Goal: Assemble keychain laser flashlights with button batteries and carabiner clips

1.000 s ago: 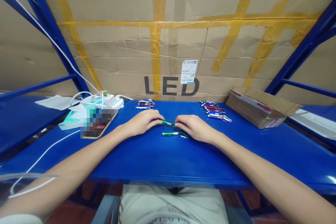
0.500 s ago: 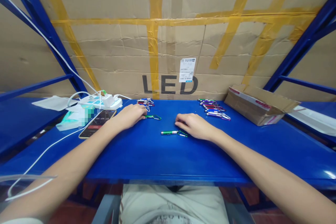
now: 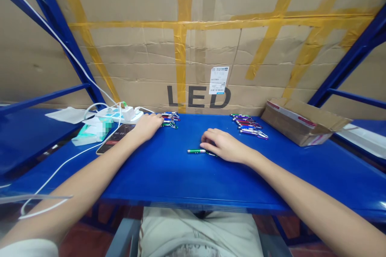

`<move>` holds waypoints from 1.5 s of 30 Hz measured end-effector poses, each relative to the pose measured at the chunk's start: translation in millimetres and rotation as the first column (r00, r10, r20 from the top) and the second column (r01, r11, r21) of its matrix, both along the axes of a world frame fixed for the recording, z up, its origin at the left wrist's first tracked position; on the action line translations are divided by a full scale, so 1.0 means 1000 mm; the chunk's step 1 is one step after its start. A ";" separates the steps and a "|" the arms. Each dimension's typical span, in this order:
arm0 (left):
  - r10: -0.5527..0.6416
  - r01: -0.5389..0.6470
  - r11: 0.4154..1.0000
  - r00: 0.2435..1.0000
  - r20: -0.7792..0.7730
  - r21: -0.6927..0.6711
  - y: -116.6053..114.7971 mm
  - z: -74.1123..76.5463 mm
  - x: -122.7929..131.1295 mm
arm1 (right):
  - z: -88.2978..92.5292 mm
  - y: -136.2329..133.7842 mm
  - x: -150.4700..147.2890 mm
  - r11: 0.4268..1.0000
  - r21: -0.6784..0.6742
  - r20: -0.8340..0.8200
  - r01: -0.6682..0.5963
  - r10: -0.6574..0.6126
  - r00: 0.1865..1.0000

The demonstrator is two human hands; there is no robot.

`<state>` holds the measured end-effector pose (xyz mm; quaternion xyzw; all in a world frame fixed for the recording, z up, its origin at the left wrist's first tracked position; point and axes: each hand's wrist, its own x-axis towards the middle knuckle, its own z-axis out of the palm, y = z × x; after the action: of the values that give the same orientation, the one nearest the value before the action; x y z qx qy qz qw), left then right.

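Note:
On the left side of the blue table, my left hand (image 3: 150, 125) has its fingers closed at the near end of a green keychain flashlight (image 3: 170, 125). That flashlight lies against a small row of others (image 3: 171, 117), partly covered by my fingers. My right hand (image 3: 221, 145) rests on its side around the middle, loosely curled, thumb apart from the index finger. Just beside it lies another green keychain flashlight (image 3: 195, 151), its carabiner clip partly hidden under the hand. Several red, blue and purple keychain flashlights (image 3: 247, 125) lie in a row farther right.
An opened cardboard box (image 3: 291, 126) stands at the right. Leftward are a phone (image 3: 116, 138), a power strip (image 3: 134, 117), a teal-and-white packet (image 3: 87, 130) and a white cable (image 3: 64, 162). A big carton (image 3: 135, 60) marked LED walls off the back.
My left hand has brought its green flashlight back and left, up against the row. My right hand has shifted slightly over the other green flashlight's clip. The view has moved a little.

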<state>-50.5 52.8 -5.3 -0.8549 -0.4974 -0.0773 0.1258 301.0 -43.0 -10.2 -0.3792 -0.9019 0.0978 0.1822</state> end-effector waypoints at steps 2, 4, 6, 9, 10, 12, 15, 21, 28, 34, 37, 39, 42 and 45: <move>0.004 -0.004 1.000 1.000 0.002 0.009 -0.001 0.000 0.001 | 0.002 -0.003 -0.001 0.999 -0.011 -0.007 -0.049 0.049 0.999; 0.006 -0.006 1.000 1.000 0.011 0.017 -0.002 0.002 0.001 | 0.003 -0.006 -0.003 0.996 -0.024 -0.003 -0.090 0.090 0.996; 0.003 -0.003 1.000 1.000 0.017 0.031 -0.005 0.004 0.004 | 0.004 -0.008 -0.005 0.993 -0.030 0.008 -0.112 0.112 0.994; -0.060 0.053 0.996 0.991 0.120 0.068 -0.014 0.006 0.014 | 0.002 -0.009 -0.007 0.990 -0.018 0.020 -0.137 0.138 0.990; -0.101 0.088 0.994 0.968 0.228 0.067 -0.018 0.005 0.021 | 0.001 -0.009 -0.008 0.989 -0.011 0.019 -0.148 0.148 0.989; -0.135 0.164 0.986 0.859 0.494 -0.014 -0.026 0.001 0.036 | -0.001 -0.008 -0.009 0.986 0.003 0.016 -0.169 0.169 0.985; -0.046 0.302 0.937 0.607 0.793 -0.176 -0.036 -0.008 0.059 | -0.002 -0.009 -0.011 0.981 0.020 0.016 -0.193 0.193 0.981; 0.157 0.498 0.815 0.306 0.939 -0.298 -0.037 -0.018 0.073 | -0.004 -0.007 -0.008 0.991 0.014 -0.033 -0.131 0.131 0.991; 0.338 0.519 0.787 0.090 0.937 -0.333 -0.039 -0.008 0.072 | -0.003 0.002 0.000 0.993 -0.117 -0.193 0.029 -0.052 0.980; 0.378 0.537 0.772 0.043 0.925 -0.341 -0.043 -0.005 0.075 | -0.009 0.003 -0.001 0.997 -0.079 -0.187 0.006 -0.020 0.982; 0.385 0.548 0.762 0.043 0.922 -0.344 -0.042 -0.006 0.074 | -0.009 0.003 -0.003 0.999 -0.042 -0.179 -0.006 -0.002 0.984; 0.384 0.548 0.764 0.039 0.923 -0.341 -0.042 -0.006 0.074 | -0.008 0.003 -0.004 1.000 -0.028 -0.179 -0.001 -0.004 0.984; 0.384 0.542 0.769 0.033 0.923 -0.339 -0.041 -0.007 0.074 | -0.006 0.002 -0.003 1.000 -0.022 -0.164 0.019 -0.022 0.986; 0.374 0.547 0.773 0.018 0.927 -0.323 -0.041 -0.007 0.073 | -0.004 0.002 -0.003 0.999 -0.022 -0.149 0.046 -0.049 0.988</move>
<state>22.7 11.9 -12.4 -0.5622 -0.3696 -0.4893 -0.5549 297.8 -41.2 -13.9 -0.3939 -0.8754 0.1302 0.2482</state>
